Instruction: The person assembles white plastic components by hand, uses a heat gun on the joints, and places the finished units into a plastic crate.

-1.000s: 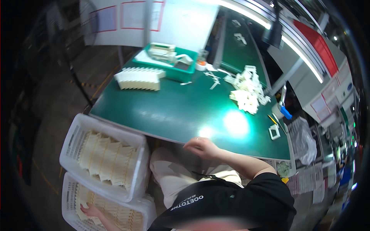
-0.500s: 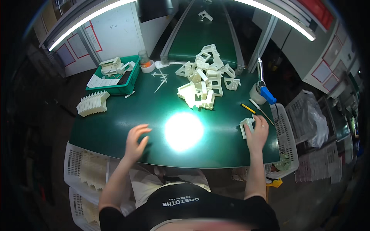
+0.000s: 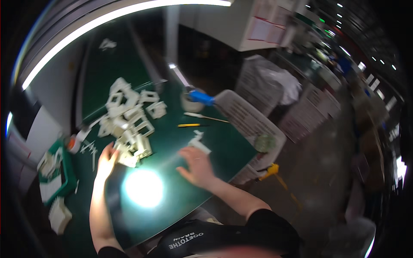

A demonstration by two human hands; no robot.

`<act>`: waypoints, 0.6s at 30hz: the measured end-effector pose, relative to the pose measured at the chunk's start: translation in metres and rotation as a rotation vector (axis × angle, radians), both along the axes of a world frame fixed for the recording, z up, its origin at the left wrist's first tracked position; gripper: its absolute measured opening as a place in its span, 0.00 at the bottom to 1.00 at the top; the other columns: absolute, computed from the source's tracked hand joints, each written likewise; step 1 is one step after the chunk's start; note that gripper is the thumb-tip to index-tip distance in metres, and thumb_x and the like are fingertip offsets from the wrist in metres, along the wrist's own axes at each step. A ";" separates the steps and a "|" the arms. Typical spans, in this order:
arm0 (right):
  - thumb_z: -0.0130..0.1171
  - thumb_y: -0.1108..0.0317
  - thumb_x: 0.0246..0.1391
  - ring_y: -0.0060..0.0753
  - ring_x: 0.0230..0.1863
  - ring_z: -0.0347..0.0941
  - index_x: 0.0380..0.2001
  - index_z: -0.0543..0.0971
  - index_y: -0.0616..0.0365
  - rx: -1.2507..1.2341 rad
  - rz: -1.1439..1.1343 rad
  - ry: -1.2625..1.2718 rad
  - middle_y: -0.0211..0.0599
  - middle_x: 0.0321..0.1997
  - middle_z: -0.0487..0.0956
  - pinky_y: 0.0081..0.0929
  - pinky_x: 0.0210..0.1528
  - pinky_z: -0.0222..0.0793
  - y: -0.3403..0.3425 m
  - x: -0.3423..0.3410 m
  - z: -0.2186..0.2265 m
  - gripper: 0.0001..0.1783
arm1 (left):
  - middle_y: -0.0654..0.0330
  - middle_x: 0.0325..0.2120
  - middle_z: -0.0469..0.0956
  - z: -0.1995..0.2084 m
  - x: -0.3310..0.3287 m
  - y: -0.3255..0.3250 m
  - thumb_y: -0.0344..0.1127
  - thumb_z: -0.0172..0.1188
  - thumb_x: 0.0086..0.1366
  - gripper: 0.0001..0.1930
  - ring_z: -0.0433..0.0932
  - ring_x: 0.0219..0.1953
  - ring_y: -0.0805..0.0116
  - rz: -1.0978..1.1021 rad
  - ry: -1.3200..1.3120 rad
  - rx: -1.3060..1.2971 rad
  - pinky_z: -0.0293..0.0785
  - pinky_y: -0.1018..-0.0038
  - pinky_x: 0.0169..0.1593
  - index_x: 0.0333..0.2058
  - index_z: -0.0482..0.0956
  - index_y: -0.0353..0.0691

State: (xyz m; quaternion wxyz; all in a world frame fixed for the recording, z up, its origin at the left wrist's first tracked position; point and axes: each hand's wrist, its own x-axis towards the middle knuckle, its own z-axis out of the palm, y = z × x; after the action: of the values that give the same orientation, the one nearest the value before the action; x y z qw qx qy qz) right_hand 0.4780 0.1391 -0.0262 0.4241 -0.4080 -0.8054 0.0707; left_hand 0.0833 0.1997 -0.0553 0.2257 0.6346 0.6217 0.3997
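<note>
A heap of off-white plastic frame-like parts (image 3: 129, 116) lies on the green worktable (image 3: 180, 180). My left hand (image 3: 106, 162) is at the heap's near left edge, fingers and thumb apart beside the nearest part; whether it touches that part is unclear. On the right of the table, my right hand (image 3: 198, 167) hovers low with thumb spread and nothing in it. A single white plastic part (image 3: 200, 144) lies just beyond its fingers, partly hidden by the hand. A bright round light spot falls on the table between my arms.
Beyond the right hand are a yellow pen-like tool (image 3: 188, 125), a thin white-tipped stick (image 3: 206, 116) and a blue-handled tool (image 3: 201, 97) in a pot. A green tray (image 3: 68, 172) and stacked parts (image 3: 59, 216) stand left. White crates (image 3: 245, 116) adjoin the right edge.
The view has turned to the right. My left hand has moved forward to the heap. My right hand has come off the single white part, which now lies beyond its fingers.
</note>
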 end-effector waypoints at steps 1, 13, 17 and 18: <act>0.69 0.64 0.43 0.49 0.60 0.65 0.57 0.68 0.54 -0.023 0.051 -0.040 0.45 0.58 0.68 0.47 0.59 0.60 -0.001 -0.014 0.002 0.36 | 0.62 0.21 0.69 0.022 0.019 -0.004 0.42 0.61 0.63 0.14 0.68 0.26 0.72 -0.051 0.138 -0.108 0.68 0.73 0.33 0.32 0.73 0.34; 0.54 0.62 0.50 0.42 0.63 0.59 0.50 0.76 0.49 0.140 0.116 -0.205 0.41 0.58 0.69 0.48 0.62 0.51 0.006 -0.105 -0.039 0.22 | 0.62 0.24 0.73 0.022 0.070 -0.098 0.39 0.51 0.70 0.10 0.70 0.19 0.75 -0.163 -0.886 -0.279 0.69 0.80 0.21 0.38 0.67 0.38; 0.59 0.60 0.48 0.41 0.57 0.63 0.42 0.79 0.53 -0.057 0.249 -0.127 0.39 0.51 0.74 0.47 0.62 0.52 0.012 -0.103 -0.044 0.17 | 0.64 0.28 0.75 0.063 0.088 -0.134 0.36 0.52 0.69 0.08 0.69 0.20 0.78 -0.010 -1.190 -0.214 0.66 0.81 0.20 0.40 0.70 0.39; 0.60 0.61 0.47 0.40 0.56 0.64 0.40 0.80 0.54 -0.034 0.256 -0.155 0.39 0.50 0.74 0.47 0.62 0.52 0.013 -0.104 -0.051 0.17 | 0.64 0.29 0.75 0.082 0.103 -0.141 0.37 0.53 0.69 0.08 0.69 0.21 0.79 0.209 -1.120 -0.043 0.66 0.82 0.20 0.40 0.71 0.40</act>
State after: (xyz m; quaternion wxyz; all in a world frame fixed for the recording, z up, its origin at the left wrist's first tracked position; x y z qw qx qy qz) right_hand 0.3743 0.1526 -0.0767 0.3411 -0.3134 -0.8799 0.1061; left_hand 0.1868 0.0590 0.0267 0.4927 0.2563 0.4748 0.6827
